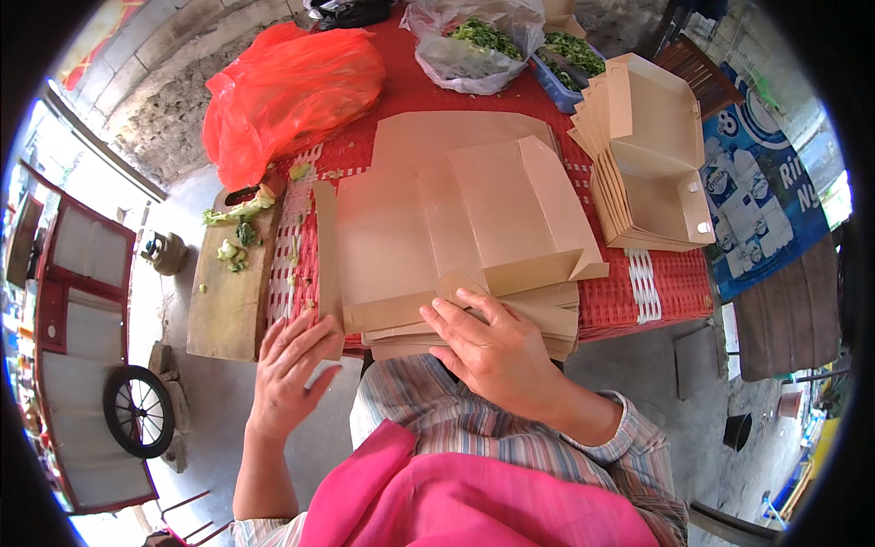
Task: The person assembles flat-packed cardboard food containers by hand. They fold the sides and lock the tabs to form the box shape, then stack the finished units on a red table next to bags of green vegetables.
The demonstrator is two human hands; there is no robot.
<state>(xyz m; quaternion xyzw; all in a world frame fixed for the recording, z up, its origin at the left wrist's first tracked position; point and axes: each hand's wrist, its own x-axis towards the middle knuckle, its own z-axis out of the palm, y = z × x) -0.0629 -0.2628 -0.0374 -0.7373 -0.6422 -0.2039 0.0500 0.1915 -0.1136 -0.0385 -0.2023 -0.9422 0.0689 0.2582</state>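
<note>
A brown cardboard box blank [447,214] lies unfolded in front of me, its side flaps partly raised, on a stack of more flat blanks [538,310]. My left hand [296,374] is at the raised left flap [328,246], fingers stretched out with the tips against its near end. Over the near edge lies my right hand [497,351], fingers spread and touching the small front flap. Neither hand is closed around anything. To the right stand several folded boxes [652,201], nested in one another with lids up.
The red woven table [629,296] carries a wooden cutting board [228,301] with vegetable scraps at left. Behind are a red plastic bag [292,91], a clear bag [478,50] of chopped greens and a blue basket [558,77]. A gas cylinder [164,252] stands beyond the board.
</note>
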